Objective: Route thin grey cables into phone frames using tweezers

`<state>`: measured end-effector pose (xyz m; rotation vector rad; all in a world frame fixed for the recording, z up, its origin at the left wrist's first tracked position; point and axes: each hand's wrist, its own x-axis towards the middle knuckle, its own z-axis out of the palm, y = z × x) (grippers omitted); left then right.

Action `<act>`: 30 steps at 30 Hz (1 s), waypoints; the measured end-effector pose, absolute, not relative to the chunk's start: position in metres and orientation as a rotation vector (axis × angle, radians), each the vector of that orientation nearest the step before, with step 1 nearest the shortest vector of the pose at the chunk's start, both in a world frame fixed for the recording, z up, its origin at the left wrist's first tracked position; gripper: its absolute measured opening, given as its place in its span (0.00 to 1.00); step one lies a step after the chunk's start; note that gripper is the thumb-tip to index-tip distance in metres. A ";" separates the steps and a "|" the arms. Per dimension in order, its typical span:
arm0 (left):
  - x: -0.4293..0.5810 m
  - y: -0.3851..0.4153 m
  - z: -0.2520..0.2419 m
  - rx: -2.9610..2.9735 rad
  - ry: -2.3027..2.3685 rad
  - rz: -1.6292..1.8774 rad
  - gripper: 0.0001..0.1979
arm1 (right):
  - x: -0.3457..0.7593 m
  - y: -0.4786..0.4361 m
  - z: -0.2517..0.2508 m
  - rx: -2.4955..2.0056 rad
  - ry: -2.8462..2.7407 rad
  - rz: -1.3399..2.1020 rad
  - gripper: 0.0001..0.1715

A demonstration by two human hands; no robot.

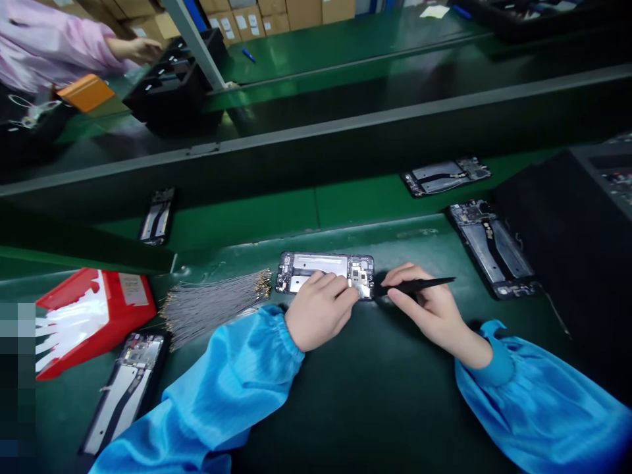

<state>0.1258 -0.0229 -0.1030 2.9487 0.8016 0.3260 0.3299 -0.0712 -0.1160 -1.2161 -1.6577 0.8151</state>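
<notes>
An opened phone frame with its circuit board exposed lies on the dark green mat in front of me. My left hand rests on its near edge, fingers curled and pressed onto the board. My right hand is closed on black tweezers, whose tip points left at the phone's right end. Both arms wear blue sleeves.
A bundle of thin grey cables lies left of the phone, beside a red tray. More opened phones lie at near left, on the belt, and at right. A black box stands right. A co-worker's hand is far left.
</notes>
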 end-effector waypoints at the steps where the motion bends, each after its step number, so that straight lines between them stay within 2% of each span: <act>1: 0.127 -0.023 -0.105 2.952 0.819 0.343 0.07 | 0.330 -0.073 -0.116 -1.205 -1.671 0.825 0.06; 30: 0.127 -0.024 -0.103 3.024 0.770 0.389 0.11 | 0.326 -0.070 -0.115 -1.181 -1.762 0.802 0.07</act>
